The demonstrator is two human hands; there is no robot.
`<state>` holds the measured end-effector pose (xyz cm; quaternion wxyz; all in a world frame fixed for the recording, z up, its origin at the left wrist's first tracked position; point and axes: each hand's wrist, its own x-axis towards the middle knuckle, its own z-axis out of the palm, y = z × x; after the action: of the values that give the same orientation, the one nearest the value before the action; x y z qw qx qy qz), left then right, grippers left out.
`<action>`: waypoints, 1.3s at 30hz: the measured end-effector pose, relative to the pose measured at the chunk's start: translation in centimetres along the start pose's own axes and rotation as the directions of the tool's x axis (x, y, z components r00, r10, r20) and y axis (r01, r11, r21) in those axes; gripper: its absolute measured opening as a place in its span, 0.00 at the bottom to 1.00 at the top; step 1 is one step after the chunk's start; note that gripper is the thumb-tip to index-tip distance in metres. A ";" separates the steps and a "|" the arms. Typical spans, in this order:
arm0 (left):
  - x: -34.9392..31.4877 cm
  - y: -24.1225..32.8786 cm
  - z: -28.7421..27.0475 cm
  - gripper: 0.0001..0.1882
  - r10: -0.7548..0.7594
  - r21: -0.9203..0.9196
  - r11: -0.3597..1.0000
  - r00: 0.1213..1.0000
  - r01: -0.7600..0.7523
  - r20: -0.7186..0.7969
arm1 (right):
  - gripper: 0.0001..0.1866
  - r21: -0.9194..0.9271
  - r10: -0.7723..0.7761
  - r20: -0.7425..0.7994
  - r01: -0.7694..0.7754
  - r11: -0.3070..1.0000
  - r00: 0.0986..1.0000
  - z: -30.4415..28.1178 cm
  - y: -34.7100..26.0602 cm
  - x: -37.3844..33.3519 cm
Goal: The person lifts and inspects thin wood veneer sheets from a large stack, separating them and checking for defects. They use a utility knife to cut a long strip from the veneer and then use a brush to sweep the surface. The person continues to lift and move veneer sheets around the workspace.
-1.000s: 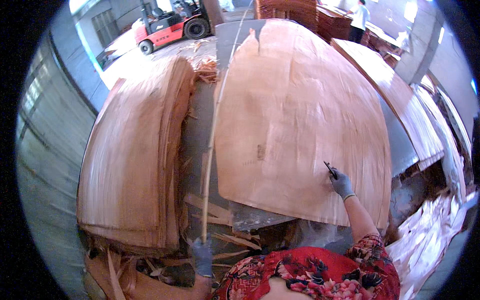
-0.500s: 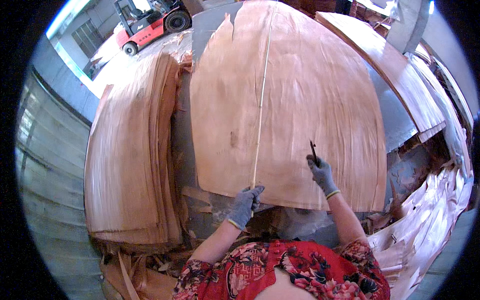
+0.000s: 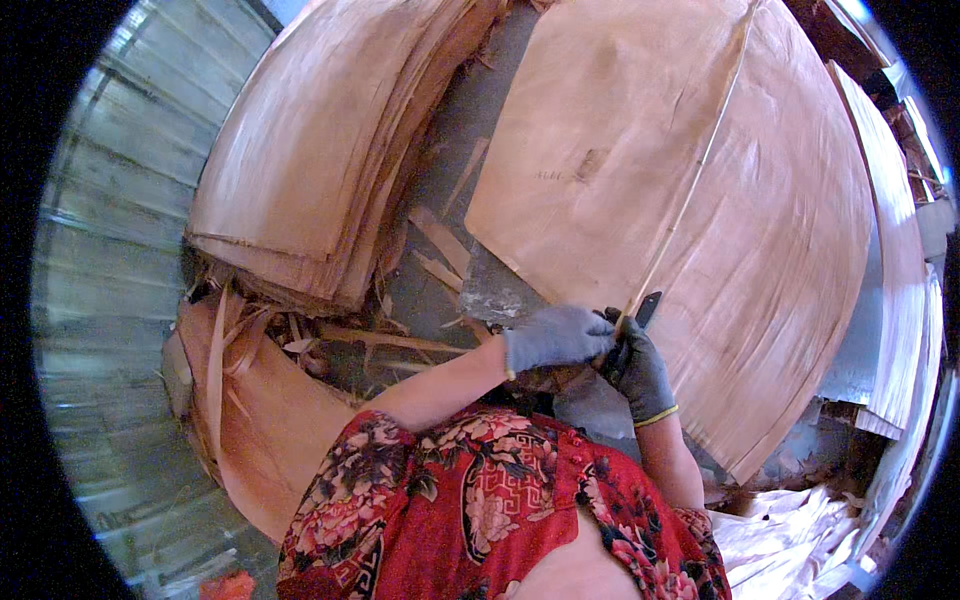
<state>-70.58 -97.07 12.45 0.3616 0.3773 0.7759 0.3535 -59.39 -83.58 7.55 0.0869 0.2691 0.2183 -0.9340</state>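
Observation:
A wide sheet of tan wood veneer (image 3: 780, 250) lies before me, with a long thin pale stick (image 3: 690, 195) running across it toward my hands. Both hands wear grey gloves and meet at the sheet's near edge. My left hand (image 3: 555, 338) is slightly blurred, its fingers closed beside the stick's near end; what they pinch is hidden. In my right hand (image 3: 643, 375), closed, is a dark knife (image 3: 650, 308), its flat black part pointing up past the fingers. The stick's near end touches the right glove's fingertips.
A thick stack of veneer sheets (image 3: 320, 130) stands to the left. Wood strips (image 3: 440, 240) and scraps lie between it and the sheet. More veneer sheets (image 3: 893, 250) lie at the far right, crumpled pale veneer (image 3: 790, 535) at the lower right. A corrugated wall (image 3: 120, 250) rises at left.
My hands have come together at the stick's near end; they were apart before. The knife has moved in beside the stick. The view has turned, so the sheet sits farther right.

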 end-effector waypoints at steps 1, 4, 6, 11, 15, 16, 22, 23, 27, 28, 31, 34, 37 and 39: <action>-0.9 -0.6 -1.2 0.18 -0.012 -0.042 0.999 0.999 0.011 -0.040 | 0.17 0.002 -0.035 -0.083 0.035 0.999 0.996 0.1 0.3 0.1; -3.5 -7.5 -6.6 0.08 0.065 -0.130 0.977 0.814 -0.171 -0.578 | 0.16 0.048 -0.135 -0.303 0.157 0.986 0.943 -0.6 1.6 -0.2; -4.3 -13.2 -10.6 0.11 -0.467 -0.700 0.713 0.716 -0.043 -0.519 | 0.15 0.016 -0.149 -0.406 0.170 0.985 0.902 -0.7 2.1 -1.5; 1.1 -30.5 -8.9 0.18 -0.626 -0.954 0.272 0.776 0.127 -0.075 | 0.11 -0.080 -0.190 -0.598 0.178 0.981 0.779 -0.9 5.4 -4.0; 6.4 -36.2 -7.9 0.25 -0.365 -0.948 -0.309 0.930 -0.071 0.049 | 0.11 -0.150 -0.225 -0.622 0.168 0.974 0.750 1.7 7.1 -3.9; 7.3 -33.9 -8.6 0.26 -0.336 -0.890 -0.440 0.941 -0.120 0.040 | 0.11 -0.080 -0.194 -0.600 0.184 0.980 0.776 0.1 8.1 -4.6; 6.4 -31.5 -11.9 0.32 -0.344 -0.792 -0.372 0.864 -0.484 -0.367 | 0.13 -0.123 -0.194 -0.711 0.152 0.981 0.676 2.6 10.7 -4.8; 6.0 -32.5 -12.9 0.31 -0.386 -0.807 -0.352 0.859 -0.475 -0.337 | 0.13 -0.153 -0.204 -0.730 0.135 0.979 0.652 2.6 10.7 -4.1; 4.9 -24.7 -16.6 0.28 -0.431 -0.849 -0.024 0.772 -0.528 -0.467 | 0.11 -0.134 -0.317 -0.694 0.316 0.939 0.646 1.0 10.9 -4.4; 4.3 -22.8 -17.6 0.27 -0.411 -0.839 0.026 0.759 -0.544 -0.505 | 0.11 -0.107 -0.309 -0.680 0.327 0.939 0.665 0.7 10.9 -4.3; 2.6 -13.6 -19.4 0.23 -0.312 -0.729 0.412 0.667 -0.546 -0.677 | 0.12 -0.028 -0.276 -0.645 0.339 0.940 0.713 -0.9 11.9 -4.3; 3.5 -9.0 -18.6 0.19 -0.043 -0.405 0.820 0.663 -0.404 -0.748 | 0.11 -0.124 -0.311 -0.644 0.306 0.944 0.699 -1.3 13.0 -4.3; 7.0 -5.1 -15.5 0.18 0.491 0.303 0.865 0.555 -0.399 -0.671 | 0.10 -0.148 -0.296 -0.611 0.262 0.954 0.734 0.2 12.3 -4.1; 9.4 -0.8 -11.9 0.16 0.600 0.342 0.784 0.494 -0.518 -0.629 | 0.10 -0.197 -0.311 -0.598 0.241 0.950 0.739 -0.6 12.4 -4.3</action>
<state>-84.95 -92.80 14.87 -0.1215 0.4602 0.7051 0.5256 -52.04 -94.11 4.94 -0.1153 0.5213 0.3216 -0.7820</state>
